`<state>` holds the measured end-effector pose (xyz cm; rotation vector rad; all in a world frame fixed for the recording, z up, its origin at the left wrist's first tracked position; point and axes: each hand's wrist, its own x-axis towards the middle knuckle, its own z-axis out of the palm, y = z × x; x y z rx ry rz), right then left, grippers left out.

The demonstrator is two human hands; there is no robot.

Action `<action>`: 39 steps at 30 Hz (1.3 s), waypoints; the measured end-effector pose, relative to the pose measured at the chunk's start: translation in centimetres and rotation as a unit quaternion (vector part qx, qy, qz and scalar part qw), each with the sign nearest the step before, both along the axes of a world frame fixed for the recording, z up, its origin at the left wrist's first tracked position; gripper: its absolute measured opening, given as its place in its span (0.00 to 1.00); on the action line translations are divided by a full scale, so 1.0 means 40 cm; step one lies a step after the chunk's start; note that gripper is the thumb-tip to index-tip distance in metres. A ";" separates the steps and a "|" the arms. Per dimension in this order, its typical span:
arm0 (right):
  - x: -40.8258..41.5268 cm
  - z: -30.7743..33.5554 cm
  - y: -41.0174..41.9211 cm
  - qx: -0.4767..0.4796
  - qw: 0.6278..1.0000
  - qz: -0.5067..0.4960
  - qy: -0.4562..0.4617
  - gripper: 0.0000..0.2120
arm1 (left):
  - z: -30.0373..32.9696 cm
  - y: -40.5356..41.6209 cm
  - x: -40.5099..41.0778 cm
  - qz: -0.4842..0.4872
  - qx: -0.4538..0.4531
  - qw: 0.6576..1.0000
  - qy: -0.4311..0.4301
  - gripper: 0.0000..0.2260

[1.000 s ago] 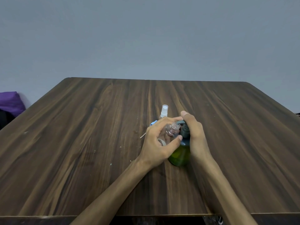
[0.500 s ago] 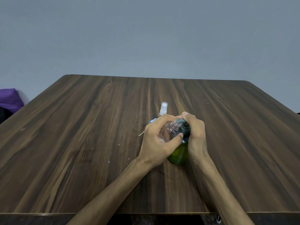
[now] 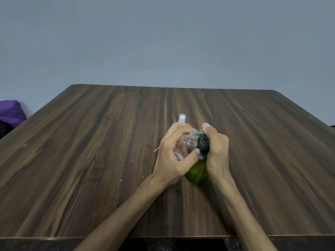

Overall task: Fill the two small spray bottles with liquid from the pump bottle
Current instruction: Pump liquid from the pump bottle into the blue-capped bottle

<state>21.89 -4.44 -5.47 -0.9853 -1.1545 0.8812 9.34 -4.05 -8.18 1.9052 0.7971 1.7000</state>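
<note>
While the left hand (image 3: pixel 174 156) grips a small clear spray bottle (image 3: pixel 190 140) with its fingers curled round the body, the open threaded neck of this bottle is held just under the spout of the green pump bottle (image 3: pixel 197 171). The small bottle has no cap on it and it is tilted a little toward the pump. The right hand (image 3: pixel 216 151) is wrapped round the dark pump head (image 3: pixel 204 142), with the thumb lying on top of the spout and the other fingers hidden behind the pump. The pump bottle stands upright on the dark wooden table (image 3: pixel 90 160), near the middle of it, and the two hands are close together around it, almost touching. Behind the left hand a white spray cap (image 3: pixel 181 118) rises up; it seems to belong to a second small bottle, but its body is hidden by the fingers. A thin pale stick (image 3: pixel 156 149) lies on the table just left of the left hand. At the far left edge, beyond the table, a purple cloth thing (image 3: pixel 10 113) is seen against the grey wall (image 3: pixel 163 42).
</note>
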 end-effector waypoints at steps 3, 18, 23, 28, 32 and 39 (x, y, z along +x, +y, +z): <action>-0.001 -0.005 0.004 0.014 0.999 -0.027 -0.012 0.24 | -0.006 0.005 -0.002 -0.015 -0.003 1.000 -0.002 0.17; -0.006 -0.012 -0.001 0.026 0.998 -0.054 -0.026 0.26 | -0.001 0.002 0.000 -0.035 -0.011 0.999 -0.018 0.17; -0.008 -0.014 -0.003 0.019 0.999 -0.041 -0.016 0.30 | -0.002 0.003 0.001 -0.028 -0.015 0.999 -0.021 0.16; -0.010 -0.009 -0.004 0.028 0.998 -0.046 -0.035 0.28 | -0.003 0.001 0.000 -0.023 -0.005 1.000 -0.016 0.16; -0.012 -0.003 -0.011 0.026 0.996 -0.059 -0.053 0.27 | 0.001 0.002 -0.003 -0.018 0.000 1.000 -0.013 0.15; -0.011 -0.001 -0.016 0.040 0.996 -0.060 -0.060 0.28 | 0.006 0.006 -0.008 -0.009 0.019 1.000 0.005 0.14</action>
